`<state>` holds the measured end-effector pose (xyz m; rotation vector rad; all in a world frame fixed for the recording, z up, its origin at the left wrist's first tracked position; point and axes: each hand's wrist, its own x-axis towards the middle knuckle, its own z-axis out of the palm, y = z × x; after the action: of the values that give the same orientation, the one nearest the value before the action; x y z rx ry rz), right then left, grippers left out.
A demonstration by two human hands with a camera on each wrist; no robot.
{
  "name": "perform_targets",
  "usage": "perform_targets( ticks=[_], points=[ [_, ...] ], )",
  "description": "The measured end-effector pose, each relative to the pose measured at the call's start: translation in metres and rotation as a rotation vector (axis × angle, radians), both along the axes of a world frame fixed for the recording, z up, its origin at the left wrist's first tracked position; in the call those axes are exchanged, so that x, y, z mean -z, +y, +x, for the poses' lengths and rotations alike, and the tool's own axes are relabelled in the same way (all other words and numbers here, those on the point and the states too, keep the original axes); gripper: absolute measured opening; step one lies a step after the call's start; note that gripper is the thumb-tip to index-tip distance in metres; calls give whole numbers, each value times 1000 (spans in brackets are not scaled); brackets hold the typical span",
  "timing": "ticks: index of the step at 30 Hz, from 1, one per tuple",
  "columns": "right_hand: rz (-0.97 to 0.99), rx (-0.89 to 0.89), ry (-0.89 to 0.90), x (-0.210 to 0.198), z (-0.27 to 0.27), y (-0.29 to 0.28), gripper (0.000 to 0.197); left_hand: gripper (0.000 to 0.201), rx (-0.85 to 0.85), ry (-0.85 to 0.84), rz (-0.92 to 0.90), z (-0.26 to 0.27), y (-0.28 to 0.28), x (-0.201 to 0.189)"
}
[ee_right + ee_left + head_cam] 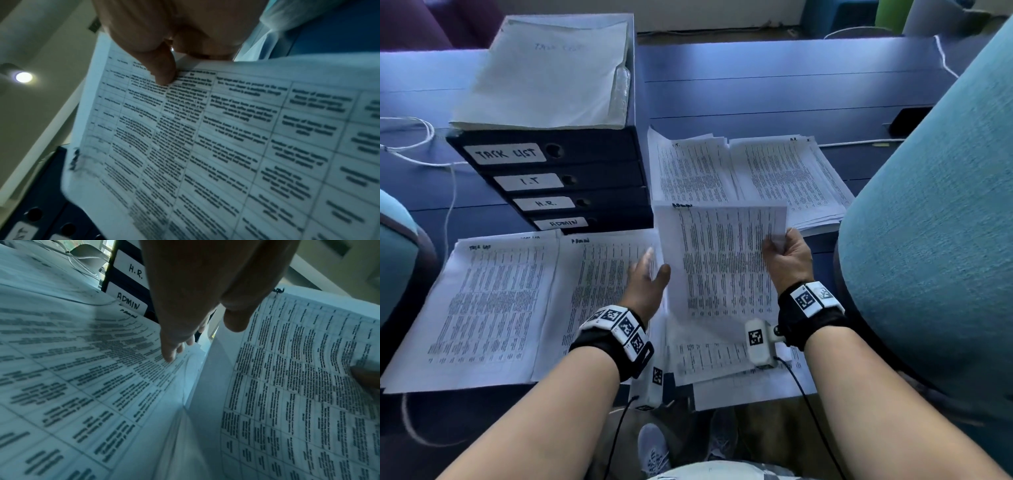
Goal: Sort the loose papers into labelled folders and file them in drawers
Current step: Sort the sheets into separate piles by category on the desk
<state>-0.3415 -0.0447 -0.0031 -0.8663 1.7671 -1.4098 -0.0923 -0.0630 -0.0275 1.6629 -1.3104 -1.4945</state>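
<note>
In the centre of the head view the right hand (787,255) pinches a printed sheet (722,260) by its right edge, thumb on the printed face and fingers curled behind, as the right wrist view shows close up. The sheet is lifted off the desk (791,85) and bears a handwritten "ADMIN" at its top left corner. The left hand (647,284) sits just left of it with fingers straight and loosely spread, holding nothing, hovering over the Admin pile (592,291) in the lower middle of the frame; whether its fingertips touch that pile cannot be told. Left of that lies the Task List pile (482,301). Two more piles, the I.T pile (688,168) and the H.R pile (791,171), lie in the middle right. A stack of dark folders (558,181) labelled TASK LIST, I.T, H.R. and ADMIN stands in the upper left, with a pale folder (544,72) on top. More loose papers (722,363) lie under the wrists at the lower centre.
</note>
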Motion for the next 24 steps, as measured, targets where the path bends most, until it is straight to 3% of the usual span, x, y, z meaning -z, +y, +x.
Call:
perform_targets(
  ticks=[4,8,12,15,21,24],
  points=[
    [-54,-59,13,-14,27,-6,24,58,-16,-28,20,16,4,-11],
    [-94,-122,29,-24,54,-9,24,28,-54,-47,-17,43,9,-11],
    [-142,-201,28,-30,83,-12,25,44,-161,5,-9,71,12,-6],
    [1,-313,124,-22,102,-13,31,27,-252,93,33,92,13,-18],
    [401,-598,288,1,150,10,86,46,-323,-94,27,148,12,-11],
    [433,-549,360,18,172,17,87,60,-292,-128,58,165,15,-10]
  ],
)
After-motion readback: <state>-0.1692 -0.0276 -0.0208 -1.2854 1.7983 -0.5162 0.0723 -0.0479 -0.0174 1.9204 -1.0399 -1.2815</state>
